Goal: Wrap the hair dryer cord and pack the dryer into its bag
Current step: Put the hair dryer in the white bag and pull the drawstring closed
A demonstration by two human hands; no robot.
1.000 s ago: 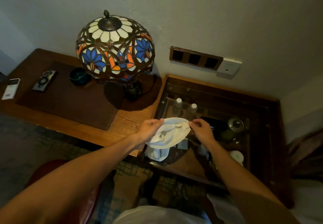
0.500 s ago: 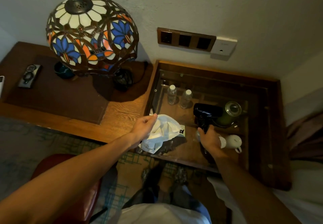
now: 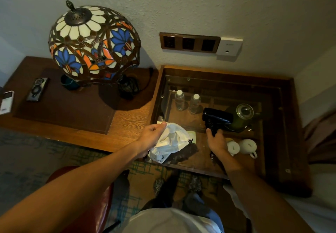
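The black hair dryer [image 3: 217, 117] stands with its barrel up over the glass-topped side table [image 3: 203, 162]. My right hand [image 3: 217, 141] grips its handle from below, and the cord looks wound around that handle. A white cloth bag [image 3: 171, 142] with a black drawstring toggle hangs over the table's left front corner. My left hand [image 3: 153, 136] pinches the bag's upper edge. The two hands are roughly a hand's width apart.
Under the glass are two water bottles [image 3: 187, 101], a green kettle [image 3: 240, 115] and two white cups [image 3: 241, 147]. A stained-glass lamp [image 3: 93, 44] stands on the wooden desk [image 3: 127, 123] to the left, with remotes at its far left. A red chair [image 3: 80, 205] is below.
My right hand let go of the bag's rim, moved right and took the hair dryer by its handle. My left hand kept hold of the bag.
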